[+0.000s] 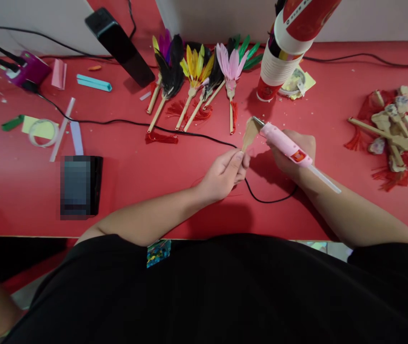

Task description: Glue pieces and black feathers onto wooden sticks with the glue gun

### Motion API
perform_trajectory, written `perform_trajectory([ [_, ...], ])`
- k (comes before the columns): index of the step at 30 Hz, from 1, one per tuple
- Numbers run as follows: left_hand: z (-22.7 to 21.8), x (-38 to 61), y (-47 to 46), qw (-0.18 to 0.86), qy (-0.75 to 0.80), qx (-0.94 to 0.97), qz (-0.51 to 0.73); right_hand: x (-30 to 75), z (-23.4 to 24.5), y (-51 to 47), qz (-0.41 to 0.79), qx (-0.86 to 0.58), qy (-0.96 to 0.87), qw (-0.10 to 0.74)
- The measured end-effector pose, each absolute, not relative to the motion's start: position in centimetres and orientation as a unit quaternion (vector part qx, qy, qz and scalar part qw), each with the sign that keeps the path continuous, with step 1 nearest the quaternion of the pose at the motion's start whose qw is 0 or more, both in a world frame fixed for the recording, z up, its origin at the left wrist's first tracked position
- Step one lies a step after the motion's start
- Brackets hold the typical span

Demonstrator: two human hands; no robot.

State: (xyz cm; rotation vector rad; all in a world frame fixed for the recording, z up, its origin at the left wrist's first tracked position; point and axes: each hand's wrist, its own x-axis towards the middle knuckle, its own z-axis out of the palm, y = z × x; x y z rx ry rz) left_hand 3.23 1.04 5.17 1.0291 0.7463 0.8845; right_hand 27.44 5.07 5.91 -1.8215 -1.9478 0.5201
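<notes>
My left hand (pixel 226 174) is closed on a small tan wooden fan handle (pixel 250 134), its flat, broad end pointing up and away from me. My right hand (pixel 292 150) wraps around a pink hot glue gun (pixel 285 143), whose metal tip reaches the broad end of the handle. A clear glue stick (pixel 325 179) sticks out of the gun's back end. Beyond my hands lie several feather fans with red tassels, among them a pink one (pixel 231 67), a yellow one (pixel 195 67) and a black one (pixel 170 71).
Stacked paper cups (pixel 277 64) stand at the back. A pile of wooden handles with red tassels (pixel 393 131) lies right. On the left are a phone-like device (pixel 80 186), a purple power socket (pixel 27 70) and a tape roll (pixel 44 133). A black cable (pixel 128 122) crosses the red table (pixel 135 157).
</notes>
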Motion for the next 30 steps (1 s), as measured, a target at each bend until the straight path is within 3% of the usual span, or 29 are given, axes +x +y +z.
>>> perform_trajectory([
  [5, 5.0, 3.2, 1.3, 0.708, 0.349, 0.464, 0.402, 27.3, 6.1, 4.4, 0.212, -0.618, -0.702, 0.283],
  [10, 4.9, 3.2, 1.2, 0.703, 0.335, 0.479, 0.405, 27.7, 6.7, 5.0, 0.272, -0.596, -0.727, 0.205],
  [15, 5.1, 3.0, 1.2, 0.674, 0.339, 0.512, 0.409, 27.8, 6.9, 5.7, 0.245, -0.596, -0.749, 0.155],
  [30, 5.1, 2.4, 1.2, 0.563, 0.397, 0.611, 0.390, 28.1, 6.8, 5.4, 0.238, -0.599, -0.736, 0.206],
])
